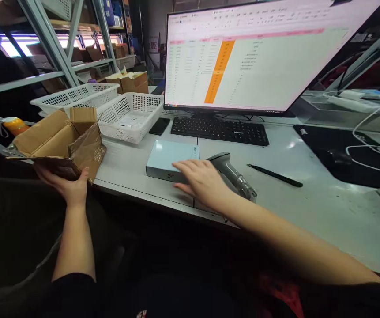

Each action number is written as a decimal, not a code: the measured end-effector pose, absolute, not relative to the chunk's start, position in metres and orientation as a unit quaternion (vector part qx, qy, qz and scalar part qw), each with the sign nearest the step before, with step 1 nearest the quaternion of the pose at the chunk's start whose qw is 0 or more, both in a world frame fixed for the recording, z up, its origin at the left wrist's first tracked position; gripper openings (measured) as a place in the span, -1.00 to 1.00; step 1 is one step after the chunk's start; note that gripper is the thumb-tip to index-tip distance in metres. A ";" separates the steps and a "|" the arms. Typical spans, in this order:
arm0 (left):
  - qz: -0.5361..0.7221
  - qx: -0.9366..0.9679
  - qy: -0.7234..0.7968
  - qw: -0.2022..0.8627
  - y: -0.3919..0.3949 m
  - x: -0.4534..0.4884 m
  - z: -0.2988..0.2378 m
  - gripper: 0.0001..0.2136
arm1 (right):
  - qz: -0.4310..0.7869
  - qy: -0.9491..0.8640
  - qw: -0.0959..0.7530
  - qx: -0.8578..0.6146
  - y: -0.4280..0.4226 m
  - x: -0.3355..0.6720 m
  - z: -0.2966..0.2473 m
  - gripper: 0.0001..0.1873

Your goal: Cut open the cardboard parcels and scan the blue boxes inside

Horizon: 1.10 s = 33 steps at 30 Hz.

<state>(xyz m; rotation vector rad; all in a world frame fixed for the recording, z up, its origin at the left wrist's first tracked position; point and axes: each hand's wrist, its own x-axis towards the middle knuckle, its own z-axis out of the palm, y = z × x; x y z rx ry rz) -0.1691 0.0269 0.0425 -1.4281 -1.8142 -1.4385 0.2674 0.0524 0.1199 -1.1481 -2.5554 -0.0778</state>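
My left hand (66,184) holds an opened brown cardboard box (60,141) from underneath, out past the left edge of the desk, its flaps standing up. My right hand (201,179) lies on the near end of a flat pale blue box (168,157) on the desk, fingers stretched out and slightly apart, touching the box. Just right of this hand lies a grey handheld barcode scanner (231,170), partly hidden behind the hand.
A black keyboard (219,129) and a large monitor (259,53) showing a spreadsheet stand behind. White plastic baskets (133,115) and a black phone (159,126) sit at left, a black pen (275,175) at right, a mouse pad and white cables (368,150) far right. Metal shelving at left.
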 end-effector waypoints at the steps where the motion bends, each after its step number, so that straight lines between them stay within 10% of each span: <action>1: -0.522 -0.516 -0.644 0.216 0.027 -0.170 0.041 0.10 | -0.026 -0.887 0.197 -0.416 0.054 0.282 0.124 -0.45; 8: -0.503 -0.530 -0.631 0.262 0.021 -0.171 0.024 0.11 | 0.239 -0.650 0.236 -0.682 0.098 0.389 0.129 -0.05; 13: -0.520 -0.508 -0.629 0.276 0.017 -0.147 0.018 0.10 | 0.573 -0.458 0.283 -0.618 0.094 0.388 0.109 -0.42; 19: -0.573 -0.556 -0.485 0.356 0.008 -0.108 0.011 -0.15 | 0.503 -0.541 0.249 -0.627 0.092 0.386 0.128 -0.48; 24: -0.594 -0.608 -0.517 0.106 0.016 -0.050 0.018 -0.62 | 0.442 -0.627 0.262 -0.585 0.100 0.380 0.178 -0.63; 33: -0.495 -0.661 -0.556 -0.095 0.034 -0.013 0.025 -0.59 | 0.337 -0.733 0.225 -0.546 0.093 0.359 0.224 -0.65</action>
